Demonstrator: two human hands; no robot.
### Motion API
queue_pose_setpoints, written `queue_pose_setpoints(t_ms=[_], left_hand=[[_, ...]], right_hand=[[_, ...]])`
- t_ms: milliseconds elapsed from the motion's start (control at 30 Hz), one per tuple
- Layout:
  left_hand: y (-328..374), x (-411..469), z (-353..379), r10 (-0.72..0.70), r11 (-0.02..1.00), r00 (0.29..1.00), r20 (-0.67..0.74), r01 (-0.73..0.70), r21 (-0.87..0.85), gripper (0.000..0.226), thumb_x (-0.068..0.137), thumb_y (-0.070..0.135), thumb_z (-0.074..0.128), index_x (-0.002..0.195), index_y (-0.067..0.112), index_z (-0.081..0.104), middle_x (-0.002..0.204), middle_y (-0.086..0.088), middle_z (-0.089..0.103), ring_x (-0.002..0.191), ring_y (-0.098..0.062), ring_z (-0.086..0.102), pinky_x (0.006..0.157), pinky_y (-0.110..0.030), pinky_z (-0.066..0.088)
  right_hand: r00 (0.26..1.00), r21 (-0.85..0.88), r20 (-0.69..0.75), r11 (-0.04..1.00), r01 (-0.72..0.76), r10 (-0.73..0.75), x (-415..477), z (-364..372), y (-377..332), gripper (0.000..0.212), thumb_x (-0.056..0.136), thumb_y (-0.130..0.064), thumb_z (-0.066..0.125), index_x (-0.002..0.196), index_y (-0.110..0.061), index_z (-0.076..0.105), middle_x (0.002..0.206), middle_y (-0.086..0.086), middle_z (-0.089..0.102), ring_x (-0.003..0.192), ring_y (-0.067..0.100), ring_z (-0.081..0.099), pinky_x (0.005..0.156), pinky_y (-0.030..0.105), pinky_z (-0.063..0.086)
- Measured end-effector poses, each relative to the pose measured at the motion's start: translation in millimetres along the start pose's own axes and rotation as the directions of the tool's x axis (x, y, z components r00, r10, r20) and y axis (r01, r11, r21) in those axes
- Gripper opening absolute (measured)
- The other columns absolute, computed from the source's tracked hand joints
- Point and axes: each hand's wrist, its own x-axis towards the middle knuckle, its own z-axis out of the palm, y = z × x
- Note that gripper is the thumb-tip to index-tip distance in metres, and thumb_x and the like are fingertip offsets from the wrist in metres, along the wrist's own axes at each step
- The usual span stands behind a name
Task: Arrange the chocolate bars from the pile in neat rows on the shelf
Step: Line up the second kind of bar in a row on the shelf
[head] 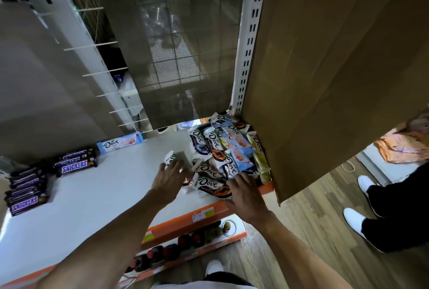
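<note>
A pile of Dove chocolate bars [228, 149] lies at the right end of the white shelf [92, 195], against the cardboard wall. My left hand [170, 178] reaches to the pile's left edge with fingers spread, touching a blurred white-wrapped bar [171, 157]. My right hand [246, 192] lies flat with straight fingers on the pile's near edge, by a Dove bar [212, 185]. One light blue Dove bar [119, 144] lies alone at the shelf's back. Snickers bars sit in two stacks, one at the left [76, 164], the other at the far left [26, 192].
A tall cardboard sheet [336, 68] walls the shelf's right side. The shelf has an orange front edge [197, 215]; bottles [176, 245] stand on the shelf below. Another person's legs with white shoes [357, 221] stand on the wooden floor at the right.
</note>
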Motion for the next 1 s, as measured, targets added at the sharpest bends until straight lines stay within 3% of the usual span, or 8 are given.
queue_pose_setpoints(t_ms=[133,200,467,567,700,833,933,1000], left_hand=[[-11.9,-16.9,7.0,-0.001,1.0,0.999,0.04,0.001,0.007,0.045,0.041,0.023,0.094,0.081,0.022,0.076,0.085,-0.004,0.068,0.085,-0.028,0.066,0.064,-0.042,0.052],[-17.7,-26.6,12.8,-0.032,0.999,0.995,0.09,0.032,0.006,0.046,0.043,0.032,0.094,0.084,0.019,0.076,0.085,-0.003,0.069,0.081,-0.026,0.065,0.064,-0.041,0.051],[-47.3,-64.0,32.2,-0.108,0.994,0.992,0.059,0.108,0.006,0.06,0.031,0.012,0.088,0.088,0.02,0.074,0.08,-0.006,0.064,0.07,-0.026,0.064,0.055,-0.04,0.051],[-55.0,-79.0,31.3,-0.178,0.984,0.976,0.126,0.177,0.016,0.059,0.046,0.013,0.084,0.101,0.027,0.07,0.086,-0.006,0.062,0.077,-0.027,0.061,0.062,-0.042,0.05],[-68.9,-99.6,30.9,-0.222,0.975,0.965,0.142,0.222,0.015,0.05,0.083,0.017,0.059,0.132,0.023,0.049,0.121,-0.004,0.054,0.113,-0.025,0.052,0.09,-0.041,0.038],[-80.0,-120.2,33.9,-0.293,0.955,0.94,0.173,0.296,0.008,0.044,0.066,0.014,0.069,0.11,0.017,0.065,0.1,-0.002,0.063,0.091,-0.021,0.062,0.077,-0.039,0.047],[-87.2,-130.6,40.1,-0.321,0.942,0.936,0.142,0.332,-0.058,0.043,0.07,0.005,0.063,0.112,0.015,0.061,0.101,-0.007,0.061,0.092,-0.027,0.06,0.078,-0.041,0.045],[-92.4,-134.2,42.2,-0.325,0.944,0.936,0.133,0.33,-0.018,0.045,0.053,0.006,0.075,0.096,0.015,0.066,0.085,-0.004,0.061,0.074,-0.023,0.061,0.065,-0.04,0.049]], right_hand=[[1.0,0.005,-0.017,1.0,0.01,-0.01,5.5,-8.5,-8.6,0.044,0.067,-0.036,0.076,0.102,-0.016,0.057,0.1,0.003,0.053,0.105,0.024,0.046,0.091,0.038,0.041],[0.999,-0.003,-0.03,1.0,0.022,-0.022,9.6,-10.6,-13.7,0.046,0.064,-0.035,0.077,0.102,-0.018,0.058,0.099,0.002,0.053,0.103,0.024,0.048,0.09,0.037,0.043],[0.999,-0.113,0.027,0.993,0.022,-0.019,31.0,-6.7,-35.6,0.052,0.063,-0.042,0.077,0.106,-0.018,0.061,0.102,0.005,0.058,0.105,0.027,0.05,0.087,0.042,0.044],[0.998,-0.121,0.061,0.992,0.038,-0.031,38.8,-7.4,-46.1,0.054,0.075,-0.038,0.069,0.125,-0.021,0.055,0.121,0.008,0.057,0.121,0.029,0.042,0.099,0.043,0.033],[0.993,-0.108,0.101,0.992,0.07,-0.059,53.4,-4.9,-59.1,0.055,0.083,-0.038,0.065,0.132,-0.021,0.047,0.139,0.009,0.046,0.137,0.028,0.026,0.109,0.043,0.025],[0.988,-0.132,0.108,0.983,0.127,-0.113,68.4,-3.0,-72.8,0.05,0.082,-0.037,0.062,0.124,-0.015,0.049,0.127,0.008,0.051,0.125,0.027,0.036,0.101,0.039,0.032],[0.98,-0.121,0.106,0.976,0.179,-0.167,80.3,0.1,-82.7,0.042,0.078,-0.034,0.064,0.114,-0.015,0.052,0.116,0.005,0.054,0.116,0.026,0.042,0.095,0.039,0.035],[0.976,-0.118,0.115,0.972,0.201,-0.187,87.8,1.3,-90.3,0.04,0.078,-0.031,0.065,0.113,-0.015,0.052,0.114,0.005,0.055,0.116,0.026,0.042,0.092,0.039,0.035]])
